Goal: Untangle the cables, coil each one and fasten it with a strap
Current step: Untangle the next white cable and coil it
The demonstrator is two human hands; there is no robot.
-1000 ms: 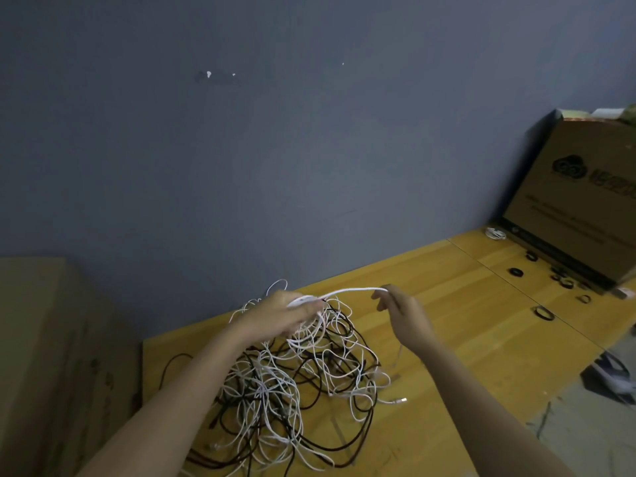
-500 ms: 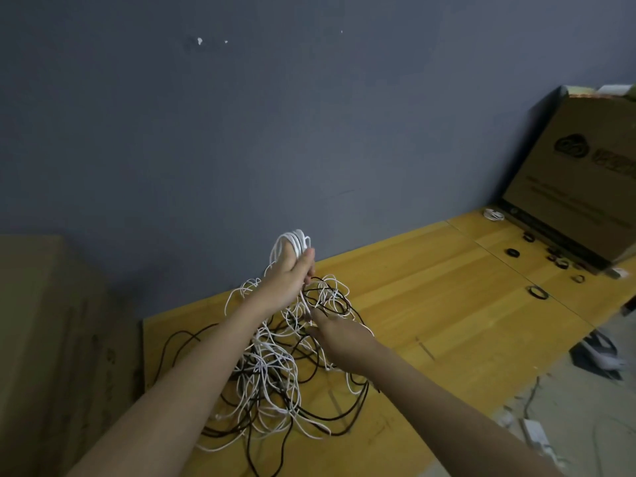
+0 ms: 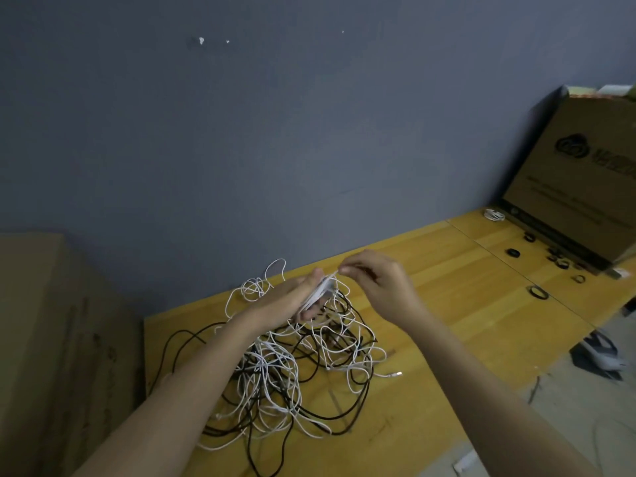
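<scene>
Near the table's [image 3: 447, 325] left end, the left hand [image 3: 292, 301] grips a white coil [image 3: 320, 290] over the tangle [image 3: 292, 366] of black and white cables. The right hand [image 3: 378, 284] pinches that coil's strand just right of it. Several black straps [image 3: 537, 291], roughly eight, lie toward the table's right end, nearer the right hand.

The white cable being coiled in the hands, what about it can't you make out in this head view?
- White coil: loop count unreadable; the left hand covers most of it, and it is blurred.
- Pinched strand: its end is hidden under the right hand fingers.
- Its path into the cable tangle: lost among overlapping strands.
- Black straps on the table: too small to tell their type.
</scene>
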